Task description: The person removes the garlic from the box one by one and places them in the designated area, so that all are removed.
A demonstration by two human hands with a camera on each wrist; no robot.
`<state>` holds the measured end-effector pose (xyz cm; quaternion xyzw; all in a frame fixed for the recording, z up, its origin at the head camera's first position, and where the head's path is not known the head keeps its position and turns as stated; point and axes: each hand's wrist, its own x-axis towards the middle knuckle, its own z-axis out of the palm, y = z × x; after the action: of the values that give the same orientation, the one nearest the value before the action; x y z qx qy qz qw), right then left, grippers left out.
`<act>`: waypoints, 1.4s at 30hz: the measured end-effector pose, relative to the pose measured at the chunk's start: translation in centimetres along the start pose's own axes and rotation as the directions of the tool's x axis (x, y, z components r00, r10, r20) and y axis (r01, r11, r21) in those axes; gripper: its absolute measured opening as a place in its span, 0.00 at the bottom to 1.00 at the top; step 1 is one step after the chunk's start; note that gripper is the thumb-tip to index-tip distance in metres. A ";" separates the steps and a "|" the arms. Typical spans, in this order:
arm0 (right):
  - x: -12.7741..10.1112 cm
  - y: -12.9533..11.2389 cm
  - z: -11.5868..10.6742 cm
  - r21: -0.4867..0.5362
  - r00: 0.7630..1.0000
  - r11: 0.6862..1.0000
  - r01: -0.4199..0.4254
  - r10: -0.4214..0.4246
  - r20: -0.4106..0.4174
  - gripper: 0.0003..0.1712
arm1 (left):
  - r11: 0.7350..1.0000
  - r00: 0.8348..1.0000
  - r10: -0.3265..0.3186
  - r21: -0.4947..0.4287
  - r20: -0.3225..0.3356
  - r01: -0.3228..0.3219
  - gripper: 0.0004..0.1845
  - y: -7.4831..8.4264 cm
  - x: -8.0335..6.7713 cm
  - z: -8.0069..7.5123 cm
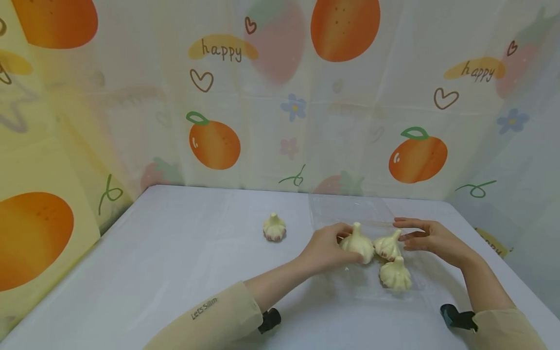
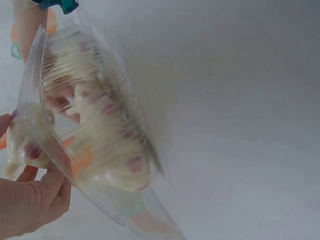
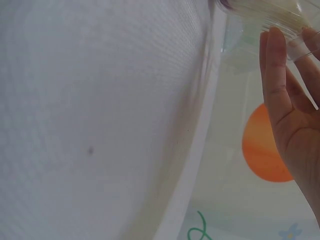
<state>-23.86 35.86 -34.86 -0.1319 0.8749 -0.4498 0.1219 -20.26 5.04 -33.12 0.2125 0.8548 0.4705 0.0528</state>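
Note:
A clear plastic clamshell box [image 1: 350,291] lies open on the table, its lid toward the back. Inside its tray are two garlic bulbs, one at the back [image 1: 387,247] and one at the front [image 1: 395,274]. My left hand [image 1: 325,249] grips another garlic bulb [image 1: 358,244] between thumb and fingers, at the tray's left side. In the left wrist view this garlic bulb [image 2: 31,142] shows beside the clear wall. My right hand [image 1: 433,241] has its fingers extended at the tray's right edge; in the right wrist view its fingertips [image 3: 276,40] touch the plastic.
A single garlic bulb [image 1: 274,227] stands on the white table [image 1: 183,243], left of the box. A curtain [image 1: 262,107] printed with fruit hangs behind the table. Dark wrist straps [image 1: 270,321] show below both sleeves.

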 end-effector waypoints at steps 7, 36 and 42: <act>0.0 0.1 0.0 -0.010 1.000 1.000 -0.002 0.002 -0.002 0.30 | 1.000 1.000 -0.012 -0.026 -0.026 0.011 0.29 -0.3 -0.2 -1.3; -0.2 0.2 -0.4 0.012 0.999 0.999 0.043 -0.043 0.009 0.30 | 0.980 0.971 -0.141 -0.168 -0.194 0.109 0.26 -3.6 -2.1 -9.5; -0.1 0.3 -0.3 0.016 0.999 0.999 0.044 -0.044 0.012 0.31 | 0.975 0.962 -0.170 -0.180 -0.215 0.132 0.28 -4.2 -2.4 -10.9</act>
<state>-23.92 36.23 -34.90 -0.1531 0.8675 -0.4583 0.1183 -22.57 -6.39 -30.82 0.0855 0.8273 0.5552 0.0070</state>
